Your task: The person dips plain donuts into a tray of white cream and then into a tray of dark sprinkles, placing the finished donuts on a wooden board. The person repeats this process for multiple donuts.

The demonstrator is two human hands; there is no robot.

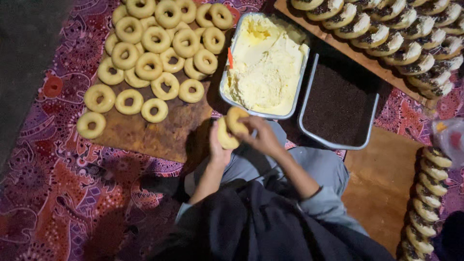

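The split doughnut (231,128) is up in both hands, just below the tray of yellow cream (266,63). The left hand (218,147) has its fingers closed around the lower half. The right hand (263,137) has its fingers pinched on the upper half. A tray of dark sprinkles (338,108) sits beside the cream. Plain doughnuts (154,53) lie piled on a brown board (159,133). Filled doughnuts (391,34) lie in rows on another board.
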